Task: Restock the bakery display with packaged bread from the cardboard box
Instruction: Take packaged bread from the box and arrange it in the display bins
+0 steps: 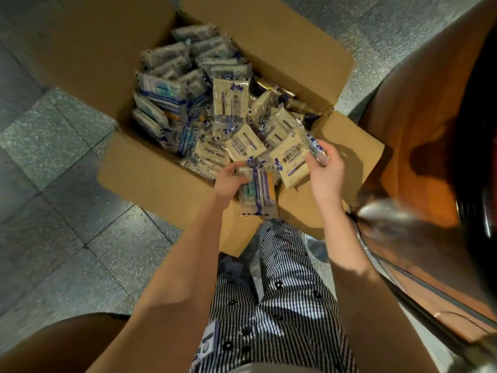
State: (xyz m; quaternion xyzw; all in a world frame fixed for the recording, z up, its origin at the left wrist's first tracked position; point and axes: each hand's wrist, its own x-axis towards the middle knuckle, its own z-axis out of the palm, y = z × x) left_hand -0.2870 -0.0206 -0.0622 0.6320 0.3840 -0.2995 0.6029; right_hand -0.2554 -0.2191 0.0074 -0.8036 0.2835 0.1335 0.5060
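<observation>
Lying loose and heaped in the open cardboard box point(150, 179), the packaged bread point(231, 103) is seen as flat, film-wrapped packets. Two kinds can be told: blue-and-white ones toward 10 and 12 o'clock of the box, and pale cream ones toward 4 o'clock. Several dozen are present in all; an exact count cannot be made, since many are buried.

At the box's 6 o'clock edge a small bundle of packets point(258, 192) is held edge-up, with the grip of the left hand point(228, 181) clamped round its left side. The bundle looks like three or four packets, though the number cannot be told for certain. One cream packet point(290, 164) is pinched at its 3 o'clock end by the grip of the right hand point(326, 173), thumb over the face and fingers curled behind.

The packets are judged light and soft, and the film slippery and crinkly. A squeeze across the middle would likely crush the bread, so hold is best taken at the sealed ends or along the edges, and bundles are best kept small so that none slides out.

One box is counted, its four flaps folded outward on a grey tiled floor point(53, 146). A striped garment point(285, 292) is seen at 6 o'clock. An orange-brown surface point(419, 125) lies at 3 o'clock; whether it belongs to the display cannot be told.
</observation>
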